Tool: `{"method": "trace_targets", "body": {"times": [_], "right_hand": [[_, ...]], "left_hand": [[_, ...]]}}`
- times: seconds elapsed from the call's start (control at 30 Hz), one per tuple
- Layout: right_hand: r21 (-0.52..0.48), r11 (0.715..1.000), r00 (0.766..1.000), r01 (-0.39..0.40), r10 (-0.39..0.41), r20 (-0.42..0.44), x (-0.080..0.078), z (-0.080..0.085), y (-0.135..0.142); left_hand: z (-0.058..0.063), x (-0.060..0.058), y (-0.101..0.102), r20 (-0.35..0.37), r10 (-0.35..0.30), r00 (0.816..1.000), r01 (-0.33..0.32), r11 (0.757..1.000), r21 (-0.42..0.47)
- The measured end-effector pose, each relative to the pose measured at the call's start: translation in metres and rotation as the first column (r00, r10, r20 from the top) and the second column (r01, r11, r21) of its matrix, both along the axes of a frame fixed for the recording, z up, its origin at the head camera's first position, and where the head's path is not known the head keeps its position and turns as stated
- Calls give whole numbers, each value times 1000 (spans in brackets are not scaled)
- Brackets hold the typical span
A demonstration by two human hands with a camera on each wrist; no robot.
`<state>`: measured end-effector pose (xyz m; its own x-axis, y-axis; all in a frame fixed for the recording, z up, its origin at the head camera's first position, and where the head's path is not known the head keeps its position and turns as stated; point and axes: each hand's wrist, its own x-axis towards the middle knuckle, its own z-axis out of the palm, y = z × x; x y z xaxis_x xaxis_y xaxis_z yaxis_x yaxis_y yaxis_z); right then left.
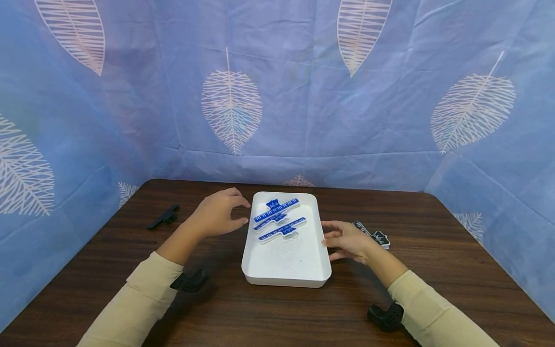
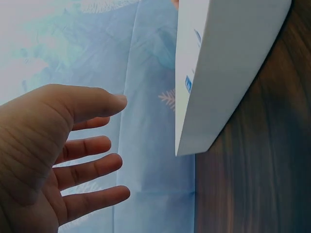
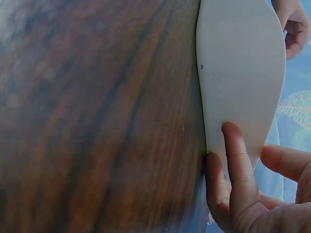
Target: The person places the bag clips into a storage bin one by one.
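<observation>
A white rectangular tray (image 1: 286, 262) rests on the table with three blue-and-white keyboard-patterned clips (image 1: 277, 210) in its far half. My right hand (image 1: 349, 242) is at the tray's right side; in the right wrist view its extended fingers (image 3: 235, 150) touch the outer wall, and the thumb is by the rim. Left of the tray, my left hand (image 1: 218, 212) hovers with its fingers spread and loosely bent. A gap separates it from the tray wall (image 2: 233, 73) in the left wrist view, and nothing is in its grasp.
A black clip (image 1: 164, 217) lies on the dark wooden table (image 1: 225, 308) at the left. Just beyond my right hand lies a black-and-white keyboard-patterned clip (image 1: 374, 236), partly hidden. Blue leaf-print cloth (image 1: 277, 120) hangs around the table's back and sides.
</observation>
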<state>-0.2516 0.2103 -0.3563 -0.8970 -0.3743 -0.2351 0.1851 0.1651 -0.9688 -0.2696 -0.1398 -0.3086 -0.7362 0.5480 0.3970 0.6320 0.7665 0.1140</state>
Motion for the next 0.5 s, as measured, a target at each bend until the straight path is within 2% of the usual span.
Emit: {"method": "trace_targets", "body": {"times": [0.5], "right_hand": [[16,1000,1000,14,-14,1,1,1,-1]], "left_hand": [[3,8,-35,-14,69,997,-69,998,7]]}}
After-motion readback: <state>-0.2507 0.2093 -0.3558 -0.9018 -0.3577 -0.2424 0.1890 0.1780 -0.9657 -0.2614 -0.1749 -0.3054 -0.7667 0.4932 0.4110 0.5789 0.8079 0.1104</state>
